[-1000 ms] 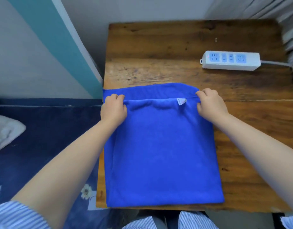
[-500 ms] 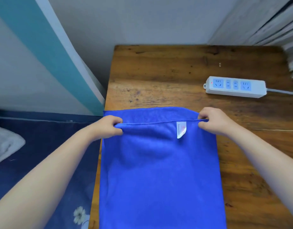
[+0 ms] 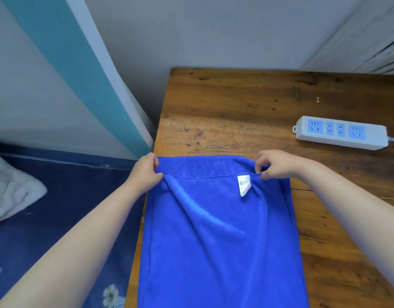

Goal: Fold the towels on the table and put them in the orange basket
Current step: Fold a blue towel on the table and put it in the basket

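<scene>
While the left hand (image 3: 145, 174) pinches the far left corner of the blue towel (image 3: 220, 241), thumb and curled fingers closed on the hem, the cloth there rises a little off the wooden table (image 3: 236, 112). The towel lies with its long axis running from the person outward, its left side hanging just over the table's left edge, its near end out of view below. A white label (image 3: 244, 185) dangles from the lifted hem, nearer the right corner. The right hand (image 3: 278, 166) pinches that far right corner the same way. Both hands sit level on the hem, neither nearer than the other, so the next fold would likely carry this edge back toward the person along the towel's length. Beyond the hem is bare wood up to the wall; to the right a white power strip (image 3: 340, 133) lies well apart from the towel. I see no orange basket from here.
</scene>
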Demonstrator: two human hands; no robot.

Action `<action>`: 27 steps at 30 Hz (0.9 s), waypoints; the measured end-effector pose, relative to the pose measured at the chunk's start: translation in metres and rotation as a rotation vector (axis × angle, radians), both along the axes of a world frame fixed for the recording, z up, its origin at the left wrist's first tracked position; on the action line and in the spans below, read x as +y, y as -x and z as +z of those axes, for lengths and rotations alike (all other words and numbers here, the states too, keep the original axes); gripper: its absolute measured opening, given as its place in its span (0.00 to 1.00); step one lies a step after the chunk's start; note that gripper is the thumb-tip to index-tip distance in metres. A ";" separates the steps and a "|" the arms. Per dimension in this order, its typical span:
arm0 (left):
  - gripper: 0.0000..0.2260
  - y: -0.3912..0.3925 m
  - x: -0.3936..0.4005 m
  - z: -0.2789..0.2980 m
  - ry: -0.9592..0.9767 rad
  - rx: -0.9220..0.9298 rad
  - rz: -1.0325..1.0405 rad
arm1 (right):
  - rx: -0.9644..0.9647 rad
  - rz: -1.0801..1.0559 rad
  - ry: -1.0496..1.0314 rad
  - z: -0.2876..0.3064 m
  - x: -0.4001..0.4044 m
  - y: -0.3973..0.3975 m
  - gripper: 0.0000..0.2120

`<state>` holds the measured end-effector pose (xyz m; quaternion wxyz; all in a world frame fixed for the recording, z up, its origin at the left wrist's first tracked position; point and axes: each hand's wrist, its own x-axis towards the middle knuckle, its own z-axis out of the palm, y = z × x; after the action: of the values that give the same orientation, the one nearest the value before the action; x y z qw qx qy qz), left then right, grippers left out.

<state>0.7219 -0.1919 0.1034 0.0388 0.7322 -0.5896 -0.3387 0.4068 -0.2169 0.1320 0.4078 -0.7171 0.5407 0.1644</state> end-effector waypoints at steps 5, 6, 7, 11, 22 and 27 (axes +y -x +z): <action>0.05 -0.006 -0.009 0.012 -0.231 -0.228 -0.210 | -0.049 0.081 -0.160 0.012 -0.006 -0.008 0.15; 0.06 -0.007 -0.011 0.014 -0.269 -0.265 -0.271 | -0.041 0.087 -0.173 0.014 -0.007 -0.009 0.14; 0.09 -0.008 -0.012 0.015 -0.305 -0.296 -0.320 | -0.027 0.094 -0.182 0.016 -0.007 -0.009 0.14; 0.06 -0.009 -0.021 0.022 -0.202 -0.260 -0.355 | 0.025 0.053 -0.168 0.023 -0.010 0.000 0.11; 0.04 0.001 -0.033 0.000 -0.064 -0.068 -0.145 | -0.041 -0.255 -0.055 0.022 -0.011 0.029 0.10; 0.07 0.002 -0.039 0.000 -0.001 -0.166 -0.213 | 0.007 -0.300 0.001 0.015 -0.003 0.036 0.09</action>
<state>0.7199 -0.2312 0.1035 -0.0470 0.6910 -0.6650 -0.2794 0.3706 -0.2195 0.1472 0.4257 -0.6280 0.6431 0.1039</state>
